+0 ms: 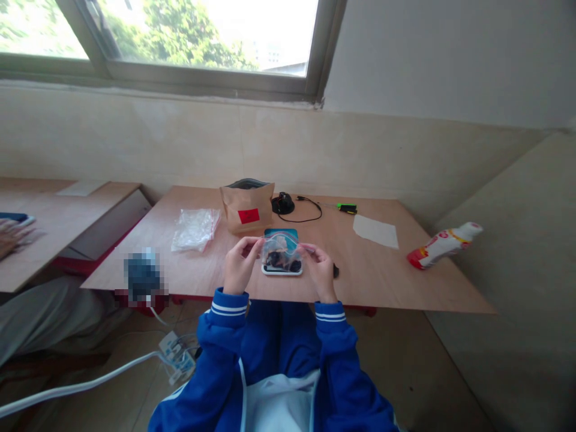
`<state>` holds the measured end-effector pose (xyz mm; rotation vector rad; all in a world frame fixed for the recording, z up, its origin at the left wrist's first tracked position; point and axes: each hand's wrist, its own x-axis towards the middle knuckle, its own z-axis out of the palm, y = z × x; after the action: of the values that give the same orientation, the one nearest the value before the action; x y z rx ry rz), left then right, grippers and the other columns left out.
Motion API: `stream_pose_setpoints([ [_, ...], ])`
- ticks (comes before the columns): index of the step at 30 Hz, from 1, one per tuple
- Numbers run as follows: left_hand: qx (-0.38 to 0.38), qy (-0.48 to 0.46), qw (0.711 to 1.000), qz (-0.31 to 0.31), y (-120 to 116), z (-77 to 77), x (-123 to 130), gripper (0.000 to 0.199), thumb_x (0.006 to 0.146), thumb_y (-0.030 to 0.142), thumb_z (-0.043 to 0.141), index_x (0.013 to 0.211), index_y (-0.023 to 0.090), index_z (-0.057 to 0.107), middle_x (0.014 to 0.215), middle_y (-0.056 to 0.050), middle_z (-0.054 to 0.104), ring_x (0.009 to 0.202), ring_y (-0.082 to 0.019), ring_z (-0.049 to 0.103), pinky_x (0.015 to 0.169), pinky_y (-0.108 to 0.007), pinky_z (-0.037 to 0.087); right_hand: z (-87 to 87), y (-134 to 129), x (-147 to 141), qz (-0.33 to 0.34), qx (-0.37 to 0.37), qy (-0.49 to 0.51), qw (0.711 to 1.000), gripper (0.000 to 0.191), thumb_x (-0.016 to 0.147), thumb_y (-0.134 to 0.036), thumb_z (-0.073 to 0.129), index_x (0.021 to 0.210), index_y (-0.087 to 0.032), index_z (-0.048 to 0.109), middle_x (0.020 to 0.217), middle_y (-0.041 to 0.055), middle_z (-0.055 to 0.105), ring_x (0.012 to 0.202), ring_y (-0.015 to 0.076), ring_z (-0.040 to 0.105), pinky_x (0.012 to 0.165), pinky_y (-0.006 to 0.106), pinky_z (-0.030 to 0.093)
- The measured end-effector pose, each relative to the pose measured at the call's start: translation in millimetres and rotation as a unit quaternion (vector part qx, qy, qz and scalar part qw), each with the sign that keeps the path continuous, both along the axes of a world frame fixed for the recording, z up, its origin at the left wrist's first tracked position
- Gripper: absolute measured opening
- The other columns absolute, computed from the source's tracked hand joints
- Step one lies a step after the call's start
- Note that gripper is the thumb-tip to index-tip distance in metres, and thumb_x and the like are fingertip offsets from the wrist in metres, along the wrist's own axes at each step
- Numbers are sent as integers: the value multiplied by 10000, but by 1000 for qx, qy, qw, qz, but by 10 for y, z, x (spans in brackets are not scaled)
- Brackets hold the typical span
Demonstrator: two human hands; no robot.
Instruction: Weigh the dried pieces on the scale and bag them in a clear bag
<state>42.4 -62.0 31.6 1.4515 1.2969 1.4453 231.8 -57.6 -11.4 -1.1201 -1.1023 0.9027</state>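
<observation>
A small clear zip bag (281, 255) with dark pieces inside is stretched between my two hands. My left hand (240, 264) pinches its left upper corner, and my right hand (320, 269) pinches the right one. The bag's mouth gapes a little between them. Right behind the bag lies a flat white-edged tray or scale with a blue-green far part (292, 233), mostly covered by it. A brown paper pouch (243, 204) with a red label stands open at the top just beyond. Beside my right hand is a small black item (335, 271), partly hidden.
Clear plastic bags (195, 229) lie at the left. Farther back are a black round device (283, 203) with a cable (310, 217) and a green-and-black screwdriver (345, 207). White paper (375, 231) and a tilted bottle (443, 246) are at right. Another person's hand (15, 234) shows far left.
</observation>
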Motion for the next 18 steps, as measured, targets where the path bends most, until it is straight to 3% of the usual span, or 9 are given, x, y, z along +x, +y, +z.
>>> stream_pose_setpoints([
  [9,31,125,991,41,80,-106,-133,273,836,439,554,828,178,636,828,-39,669,758,-153,611,702,-267,476,84,-41,108,-55,3,-73,996,290,756,-432,674,844,-157,686,843,64,719,820,197,664,778,320,520],
  [13,45,136,988,58,90,-101,-102,267,855,429,523,846,178,615,850,-47,659,770,-156,610,679,-266,473,109,-46,195,-23,19,-121,992,278,785,-432,646,849,-164,683,857,58,715,843,200,657,803,331,510],
  [18,67,143,987,29,62,-56,-51,240,873,405,511,851,185,604,851,-40,643,797,-153,601,730,-273,471,169,-68,248,14,70,-243,967,206,835,-378,604,866,-189,683,917,52,698,905,204,635,862,356,479],
])
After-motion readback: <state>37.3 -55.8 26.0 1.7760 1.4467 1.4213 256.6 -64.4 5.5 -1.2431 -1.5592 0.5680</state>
